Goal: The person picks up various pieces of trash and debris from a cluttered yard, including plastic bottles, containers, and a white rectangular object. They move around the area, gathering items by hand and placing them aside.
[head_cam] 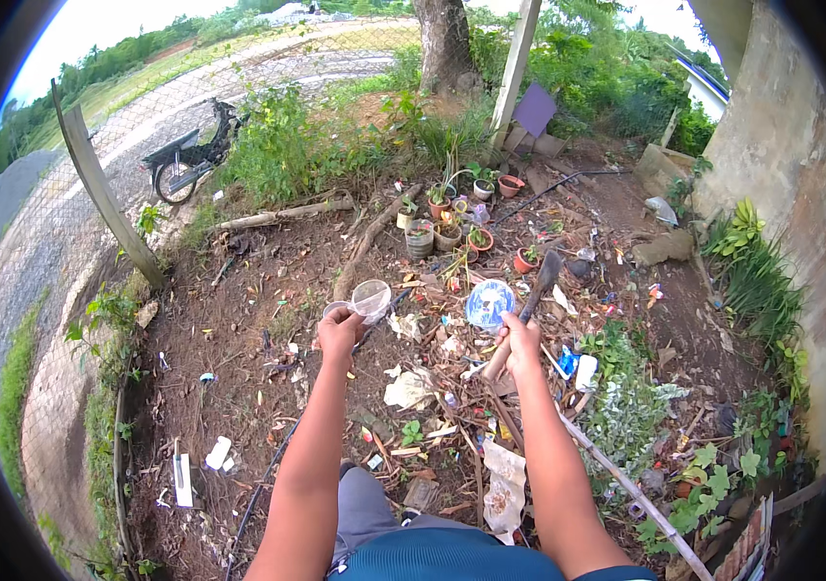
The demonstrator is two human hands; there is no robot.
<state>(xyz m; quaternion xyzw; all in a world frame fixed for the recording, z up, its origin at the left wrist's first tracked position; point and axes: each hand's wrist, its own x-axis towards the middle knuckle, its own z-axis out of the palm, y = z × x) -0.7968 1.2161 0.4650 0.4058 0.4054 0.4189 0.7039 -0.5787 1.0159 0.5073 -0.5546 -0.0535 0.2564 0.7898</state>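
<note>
My left hand [341,332] is closed on round clear plastic lids [371,298], held out over the bare soil. In my right hand [521,338] are a round blue-and-white plastic lid [490,303] and the wooden handle of a tool with a dark, flat head [549,270], which points up and away. Below and between the hands, a heap of litter, dry sticks and pale crumpled plastic [408,389] covers the ground.
Potted plants [448,238] stand beyond the litter. A bamboo pole [631,490] lies at the lower right. A chain-link fence with a leaning post [111,203] runs along the left, a motorcycle [191,156] behind it. A concrete wall [769,145] rises on the right.
</note>
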